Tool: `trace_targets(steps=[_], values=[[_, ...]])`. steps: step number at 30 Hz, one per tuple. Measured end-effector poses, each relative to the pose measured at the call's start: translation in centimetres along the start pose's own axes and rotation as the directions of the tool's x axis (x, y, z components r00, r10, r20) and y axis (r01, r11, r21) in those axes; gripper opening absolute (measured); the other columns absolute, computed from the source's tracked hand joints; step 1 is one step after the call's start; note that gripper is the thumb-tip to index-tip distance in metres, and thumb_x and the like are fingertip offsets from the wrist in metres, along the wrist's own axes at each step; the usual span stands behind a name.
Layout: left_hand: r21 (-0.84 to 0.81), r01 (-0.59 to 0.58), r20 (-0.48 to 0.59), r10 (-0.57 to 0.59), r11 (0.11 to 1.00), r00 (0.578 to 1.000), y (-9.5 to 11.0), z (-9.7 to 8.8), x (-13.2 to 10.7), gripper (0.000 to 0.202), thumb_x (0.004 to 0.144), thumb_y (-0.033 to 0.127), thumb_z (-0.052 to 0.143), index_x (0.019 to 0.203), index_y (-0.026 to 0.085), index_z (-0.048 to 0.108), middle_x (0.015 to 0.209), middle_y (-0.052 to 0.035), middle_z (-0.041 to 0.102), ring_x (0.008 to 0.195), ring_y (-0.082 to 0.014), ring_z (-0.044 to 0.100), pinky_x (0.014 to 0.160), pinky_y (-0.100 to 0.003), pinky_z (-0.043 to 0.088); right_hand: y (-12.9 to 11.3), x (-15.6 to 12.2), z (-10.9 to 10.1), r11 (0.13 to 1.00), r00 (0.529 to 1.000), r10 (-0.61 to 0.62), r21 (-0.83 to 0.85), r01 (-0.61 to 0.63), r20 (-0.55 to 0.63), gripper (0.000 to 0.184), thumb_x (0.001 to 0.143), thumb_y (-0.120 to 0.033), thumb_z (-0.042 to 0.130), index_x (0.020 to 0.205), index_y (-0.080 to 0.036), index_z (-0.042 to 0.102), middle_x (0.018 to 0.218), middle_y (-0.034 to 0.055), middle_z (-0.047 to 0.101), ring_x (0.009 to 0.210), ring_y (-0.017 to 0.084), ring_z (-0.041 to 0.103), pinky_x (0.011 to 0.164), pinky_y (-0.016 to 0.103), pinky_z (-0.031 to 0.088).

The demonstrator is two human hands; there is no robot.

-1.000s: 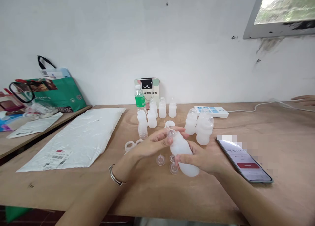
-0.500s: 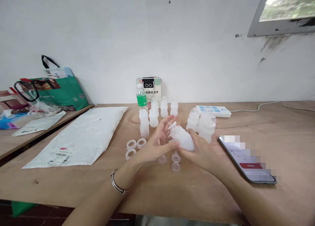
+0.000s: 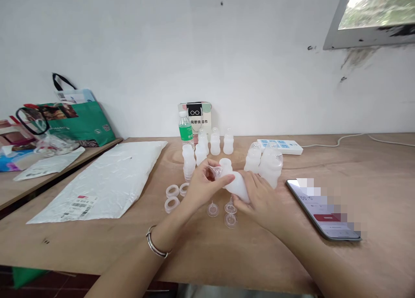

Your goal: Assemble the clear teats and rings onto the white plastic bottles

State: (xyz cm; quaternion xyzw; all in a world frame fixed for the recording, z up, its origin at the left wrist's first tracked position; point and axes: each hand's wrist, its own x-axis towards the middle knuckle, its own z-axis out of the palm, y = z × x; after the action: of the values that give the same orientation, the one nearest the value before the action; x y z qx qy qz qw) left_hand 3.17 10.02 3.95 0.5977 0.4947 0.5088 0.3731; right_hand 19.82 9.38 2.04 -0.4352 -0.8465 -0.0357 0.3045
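Observation:
A milky-white baby bottle lies tilted in my right hand, its fingers wrapped round the lower body. The bottle's neck points up and to the left. My left hand is closed at the neck, pinching a clear, crinkled plastic wrapper, and its thumb touches the bottle. Below the hands, clear bottle nipples rest on the table. Pale collar rings lie left of them, partly behind my left forearm.
Several white bottles stand behind my hands. More bottles, in clear film, stand to the right by a power strip. A phone lies at right, a white mailer at left. A green-labelled water bottle stands near the wall.
The clear wrapper has come away from the bottle's top, baring its neck. My left hand has moved slightly left and closed around the wrapper. My right hand still holds the bottle.

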Motion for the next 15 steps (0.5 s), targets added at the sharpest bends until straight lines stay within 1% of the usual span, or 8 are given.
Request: trace_targets(steps=[2,3,5,8,9,10,13,15], values=[[0.02,0.04,-0.041,-0.039,0.999,0.998,-0.3,0.2,-0.1,0.036,0.068,0.044,0.069,0.08,0.02,0.045,0.067,0.0052,0.047,0.059,-0.0099,0.046,0.059,-0.026,0.04,0.1,-0.1,0.2,0.992,0.997,-0.057,-0.119,0.052,-0.042,0.023,0.081,-0.021,0.047,0.103,-0.015,0.05,0.086,0.01,0.063,0.077,0.027,0.06,0.066,0.037,0.045],[0.029,0.036,-0.019,-0.035,0.999,0.999,-0.5,0.0,-0.1,0.036,0.07,0.046,0.067,0.082,0.02,0.044,0.069,0.0046,0.048,0.06,-0.0102,0.047,0.059,-0.027,0.041,0.2,-0.1,0.3,0.989,0.996,-0.064,-0.135,0.055,-0.058,0.024,0.082,-0.02,0.046,0.105,-0.015,0.05,0.087,0.0109,0.063,0.078,0.027,0.059,0.067,0.037,0.045],[0.016,-0.04,0.125,0.037,0.999,0.992,-0.9,-0.7,-0.1,0.04,0.07,0.045,0.068,0.093,0.022,0.045,0.087,-0.0008,0.054,0.076,-0.0143,0.055,0.066,-0.029,0.045,0.2,-0.1,0.1,0.994,0.996,-0.055,-0.095,0.048,-0.064,0.024,0.083,-0.023,0.047,0.106,-0.016,0.049,0.09,0.0107,0.064,0.079,0.027,0.06,0.067,0.037,0.046],[-0.031,-0.227,0.389,0.221,0.973,0.894,-0.9,-2.2,0.1,0.066,0.06,0.035,0.078,0.116,0.028,0.044,0.129,-0.0074,0.042,0.115,-0.0231,0.047,0.083,-0.033,0.047,0.0,-0.2,-0.4,0.999,0.999,-0.03,-0.014,0.029,-0.034,0.026,0.084,-0.027,0.05,0.108,-0.018,0.049,0.09,0.0088,0.064,0.082,0.026,0.061,0.066,0.036,0.047],[-0.014,-0.259,0.439,0.239,0.966,0.866,-0.7,-2.6,0.1,0.067,0.062,0.032,0.077,0.12,0.03,0.044,0.134,-0.0067,0.04,0.119,-0.0237,0.044,0.085,-0.033,0.047,0.0,-0.3,-0.4,1.0,0.999,-0.023,-0.002,0.023,-0.024,0.028,0.084,-0.028,0.05,0.11,-0.018,0.049,0.092,0.0088,0.065,0.084,0.026,0.062,0.067,0.036,0.048],[0.024,-0.268,0.453,0.228,0.963,0.862,-0.5,-2.9,0.2,0.061,0.067,0.031,0.074,0.121,0.031,0.046,0.133,-0.0056,0.042,0.119,-0.0232,0.044,0.084,-0.032,0.047,0.0,-0.3,-0.5,1.0,1.0,-0.017,0.012,0.017,-0.018,0.029,0.084,-0.028,0.05,0.111,-0.019,0.048,0.094,0.0091,0.065,0.086,0.027,0.062,0.068,0.036,0.048],[0.133,-0.211,0.367,0.15,0.968,0.918,0.6,-3.1,0.1,0.036,0.079,0.031,0.061,0.114,0.03,0.054,0.123,-0.0036,0.054,0.104,-0.0198,0.054,0.073,-0.028,0.048,0.3,-0.3,-0.1,0.991,1.0,0.019,0.131,-0.021,0.016,0.031,0.085,-0.029,0.048,0.114,-0.019,0.045,0.101,0.0096,0.064,0.093,0.026,0.061,0.073,0.036,0.049],[0.157,-0.16,0.277,0.112,0.975,0.954,1.1,-3.1,0.1,0.034,0.079,0.033,0.061,0.111,0.029,0.055,0.118,-0.0033,0.057,0.095,-0.0182,0.057,0.07,-0.027,0.047,0.8,-0.2,0.2,0.959,0.994,0.097,0.261,-0.108,0.056,0.031,0.084,-0.031,0.047,0.114,-0.021,0.043,0.105,0.0089,0.062,0.096,0.024,0.061,0.076,0.036,0.049]])
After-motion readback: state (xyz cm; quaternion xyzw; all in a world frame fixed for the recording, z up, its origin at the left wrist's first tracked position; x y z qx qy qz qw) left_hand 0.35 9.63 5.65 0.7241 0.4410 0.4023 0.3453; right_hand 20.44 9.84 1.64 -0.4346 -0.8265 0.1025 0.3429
